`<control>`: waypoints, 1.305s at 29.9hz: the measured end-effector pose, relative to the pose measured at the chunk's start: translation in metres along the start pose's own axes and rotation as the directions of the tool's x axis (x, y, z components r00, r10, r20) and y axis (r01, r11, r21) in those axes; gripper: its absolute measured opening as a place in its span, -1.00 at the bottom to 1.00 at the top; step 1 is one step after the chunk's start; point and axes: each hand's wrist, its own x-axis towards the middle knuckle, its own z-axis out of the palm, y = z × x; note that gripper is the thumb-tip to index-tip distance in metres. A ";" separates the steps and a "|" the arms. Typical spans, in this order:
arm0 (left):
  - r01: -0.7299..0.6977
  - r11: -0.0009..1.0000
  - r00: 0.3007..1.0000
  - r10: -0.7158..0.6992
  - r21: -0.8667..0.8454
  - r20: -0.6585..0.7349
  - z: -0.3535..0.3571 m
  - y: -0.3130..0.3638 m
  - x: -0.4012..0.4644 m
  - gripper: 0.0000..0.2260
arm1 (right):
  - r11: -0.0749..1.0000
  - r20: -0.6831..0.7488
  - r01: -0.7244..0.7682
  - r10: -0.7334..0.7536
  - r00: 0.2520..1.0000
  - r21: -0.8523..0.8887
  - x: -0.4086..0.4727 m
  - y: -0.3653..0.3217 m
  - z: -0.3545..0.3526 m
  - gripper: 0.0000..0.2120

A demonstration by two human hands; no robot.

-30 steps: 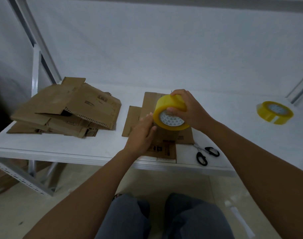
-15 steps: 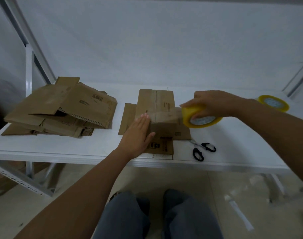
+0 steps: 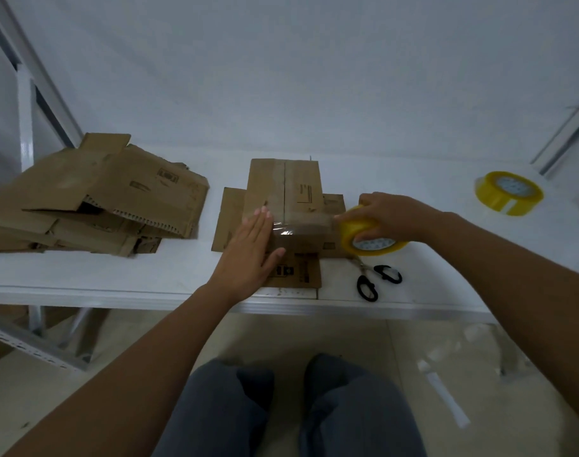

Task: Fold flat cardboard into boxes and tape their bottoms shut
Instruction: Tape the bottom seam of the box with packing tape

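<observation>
white table [image 3: 116, 275]: left hand [image 3: 248, 249] flat on box [image 3: 294, 206], right hand [image 3: 392, 214] gripping tape roll [image 3: 370, 240].

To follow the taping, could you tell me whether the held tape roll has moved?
Yes: the tape roll went right, from over the box toward the scissors.

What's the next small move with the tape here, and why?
Probably pick up the scissors and cut the strip. The right hand holds the tape roll just off the box's right edge, tape already spans its top, and the left hand lies flat on the other end.
</observation>
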 end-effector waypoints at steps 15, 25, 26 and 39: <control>0.162 0.948 0.987 -0.155 0.273 -0.048 0.001 0.023 0.038 -0.54 | 0.972 0.057 0.143 -0.135 0.989 -0.184 0.040 -0.045 -0.013 -0.52; 0.277 0.940 0.961 -0.275 0.197 -0.036 0.000 0.031 0.056 -0.57 | 0.997 0.092 0.029 -0.035 0.995 0.072 0.049 -0.062 0.001 -0.49; 0.289 0.938 0.957 -0.288 0.192 -0.034 0.000 0.032 0.058 -0.56 | 0.997 0.094 0.022 -0.028 0.995 0.071 0.047 -0.063 0.000 -0.50; 0.056 0.952 0.979 -0.112 0.302 0.172 -0.014 0.018 0.053 -0.52 | 0.861 -0.007 -0.159 0.186 0.983 0.483 0.008 -0.073 -0.002 -0.47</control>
